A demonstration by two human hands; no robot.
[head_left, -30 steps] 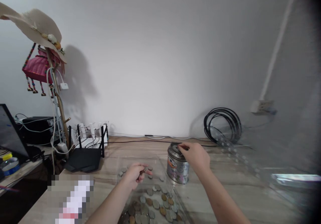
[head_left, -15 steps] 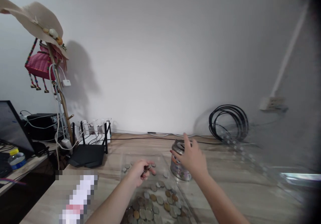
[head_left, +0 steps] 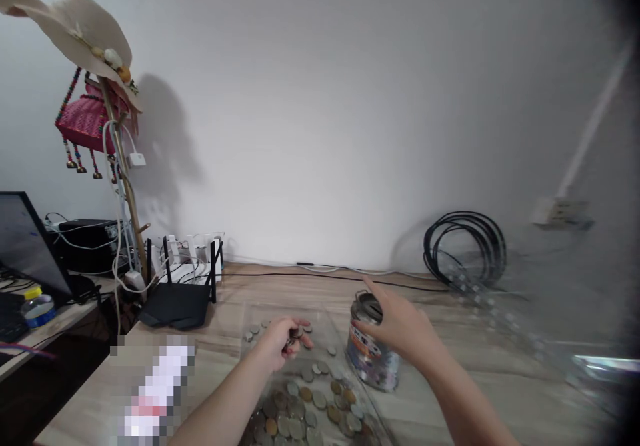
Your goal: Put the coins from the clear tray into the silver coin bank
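Observation:
My left hand (head_left: 284, 343) is closed round several coins over the clear plastic tray (head_left: 254, 314), its fingers curled and palm turned to the right. Many silver and brass-coloured coins (head_left: 296, 409) lie in the tray below it. Just right of the tray is a printed metal tin (head_left: 374, 359) with a slot in its grey lid, leaning slightly. My right hand (head_left: 400, 326) grips the tin's upper part from the right, thumb across the front and index finger stretched over the lid. The other right fingers are hidden.
A black router (head_left: 176, 305) with white devices behind it stands at the back left. Coiled black cable (head_left: 465, 249) leans on the wall at right. Thin cables (head_left: 320, 274) run along the wall. A blurred phone-like object (head_left: 157, 393) lies front left; a monitor (head_left: 30, 243) is far left.
The tin has come nearer and a little to the right with my right hand, and now leans. My left hand stays over the tray with the coins. The view has shifted slightly.

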